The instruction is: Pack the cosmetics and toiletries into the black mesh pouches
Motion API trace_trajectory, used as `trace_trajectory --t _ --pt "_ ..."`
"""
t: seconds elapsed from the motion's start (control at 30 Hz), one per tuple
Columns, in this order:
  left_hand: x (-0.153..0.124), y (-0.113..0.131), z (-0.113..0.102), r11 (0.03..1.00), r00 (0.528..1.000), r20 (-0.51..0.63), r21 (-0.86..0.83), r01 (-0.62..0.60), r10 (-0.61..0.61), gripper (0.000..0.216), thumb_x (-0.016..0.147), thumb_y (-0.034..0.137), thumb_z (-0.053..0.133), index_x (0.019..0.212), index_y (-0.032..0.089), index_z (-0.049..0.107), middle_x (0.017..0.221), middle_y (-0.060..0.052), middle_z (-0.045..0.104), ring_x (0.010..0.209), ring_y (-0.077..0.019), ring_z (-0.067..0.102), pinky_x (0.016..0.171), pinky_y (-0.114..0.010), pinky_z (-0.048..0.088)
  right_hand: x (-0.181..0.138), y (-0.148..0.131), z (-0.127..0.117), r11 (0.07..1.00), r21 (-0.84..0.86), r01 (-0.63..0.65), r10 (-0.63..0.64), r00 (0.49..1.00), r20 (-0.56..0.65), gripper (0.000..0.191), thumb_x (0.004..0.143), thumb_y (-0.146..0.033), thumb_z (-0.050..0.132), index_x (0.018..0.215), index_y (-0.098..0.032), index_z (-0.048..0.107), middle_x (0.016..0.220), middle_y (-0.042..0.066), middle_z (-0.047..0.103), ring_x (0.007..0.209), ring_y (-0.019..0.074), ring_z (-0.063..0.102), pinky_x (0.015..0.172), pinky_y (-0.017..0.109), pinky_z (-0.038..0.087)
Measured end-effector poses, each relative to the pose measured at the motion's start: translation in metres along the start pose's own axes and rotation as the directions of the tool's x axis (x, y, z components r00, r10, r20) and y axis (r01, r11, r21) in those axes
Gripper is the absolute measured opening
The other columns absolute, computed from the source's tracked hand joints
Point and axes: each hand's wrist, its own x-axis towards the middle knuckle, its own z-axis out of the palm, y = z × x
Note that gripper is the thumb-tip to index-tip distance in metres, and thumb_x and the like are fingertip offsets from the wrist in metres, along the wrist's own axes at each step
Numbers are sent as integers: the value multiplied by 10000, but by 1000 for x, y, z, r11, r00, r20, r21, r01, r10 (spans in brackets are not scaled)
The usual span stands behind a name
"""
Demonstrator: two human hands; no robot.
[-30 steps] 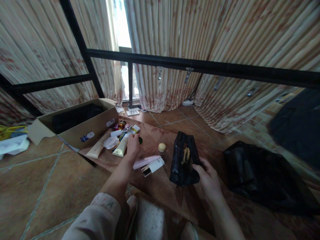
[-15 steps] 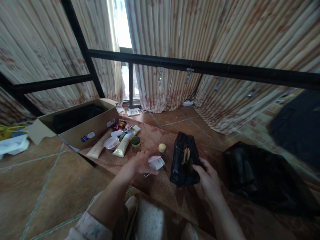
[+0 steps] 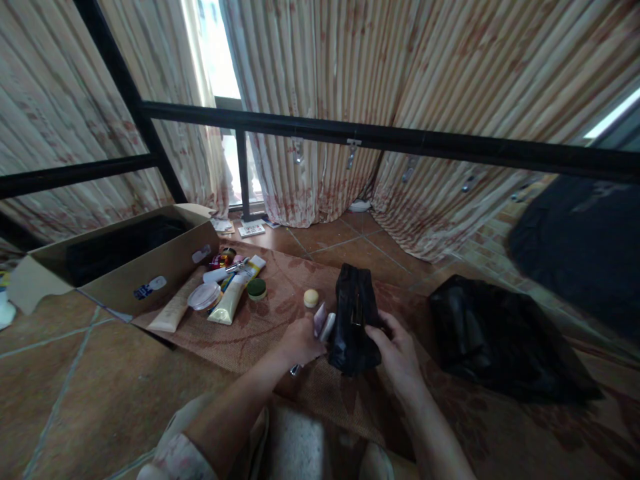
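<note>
The soft glossy pouch (image 3: 353, 320) in my right hand (image 3: 395, 347) is plain black. The slim plastic tubes (image 3: 324, 325) in my left hand (image 3: 300, 341) are pale pink and white. The woven floor mat (image 3: 260, 327) is brown with darker leaf shapes, and the small round jar (image 3: 311, 298) is cream.

Black pouch (image 3: 353, 320), jars (image 3: 257, 288) on mat (image 3: 260, 330)

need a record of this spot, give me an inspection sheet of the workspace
surface: brown woven mat on tiled floor
job's things: black pouch upright; pale tubes beside it
clutter: cream jar, green-lidded jar, clear-lidded jar by cardboard box; black bag
hands: left hand holds the pale tubes; right hand grips the pouch
cables: nothing seen
surroundings: striped curtains, black metal rail
</note>
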Motion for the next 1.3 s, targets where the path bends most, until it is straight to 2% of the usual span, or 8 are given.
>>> trace_trajectory --t 0.23,0.37,0.63,0.8,0.9,0.97,1.13,1.3 --pt "11 7 6 992 997 -66 -110 -54 47 309 838 358 546 1093 184 548 1034 -79 689 940 -202 649 745 -249 458 -1 2 0 999 5 36 -36 999 -8 418 728 -427 680 1079 -201 655 1041 66 717 895 228 664 767 330 512" --pt "15 4 4 986 987 -152 -144 -78 56 262 854 287 526 1090 195 591 1010 -70 703 929 -187 651 749 -239 452 -1 6 -1 999 28 38 -38 999 1 422 742 -447 684 1085 -203 655 1042 72 718 883 226 667 755 329 516" --pt "25 -2 -6 985 939 -331 -168 37 -92 238 865 324 507 1014 214 656 1011 -83 700 964 -213 642 815 -290 457 0 5 2 998 3 57 -57 996 -67 432 727 -482 699 1051 -198 674 1041 80 722 913 229 669 789 332 513" --pt "41 -11 -3 990 877 -476 -87 -115 60 381 842 310 541 1205 199 567 1268 -95 580 1170 -223 525 988 -324 401 -4 5 3 995 32 96 -90 984 -157 456 777 -517 646 1079 -176 668 1058 96 716 926 232 667 786 329 514" --pt "49 -14 2 977 886 -425 -19 -215 186 461 864 332 514 1306 201 501 1399 -80 486 1291 -226 422 1076 -344 333 -4 9 1 994 5 106 -102 971 -215 472 776 -529 641 1082 -172 674 1070 98 714 942 239 665 785 325 514" --pt "52 -15 3 968 902 -361 17 -249 238 427 882 320 479 1289 196 519 1372 -78 514 1269 -219 447 1078 -346 332 -3 11 0 993 -30 112 -116 966 -231 493 762 -548 642 1069 -164 684 1054 102 720 939 246 665 772 323 516" --pt "52 -16 1 987 939 -306 37 -155 158 289 890 329 442 1024 199 663 1085 -92 668 1036 -214 601 947 -326 430 -2 14 -3 995 -62 79 -92 964 -248 525 744 -570 646 1060 -153 694 1032 101 725 895 245 676 740 318 521" --pt "44 -17 3 993 964 -242 31 -110 115 379 908 452 393 882 225 696 903 -85 712 890 -216 651 809 -313 464 -2 15 -1 994 -63 87 -101 959 -264 539 728 -571 658 1066 -153 700 1011 99 729 897 248 676 765 333 525"
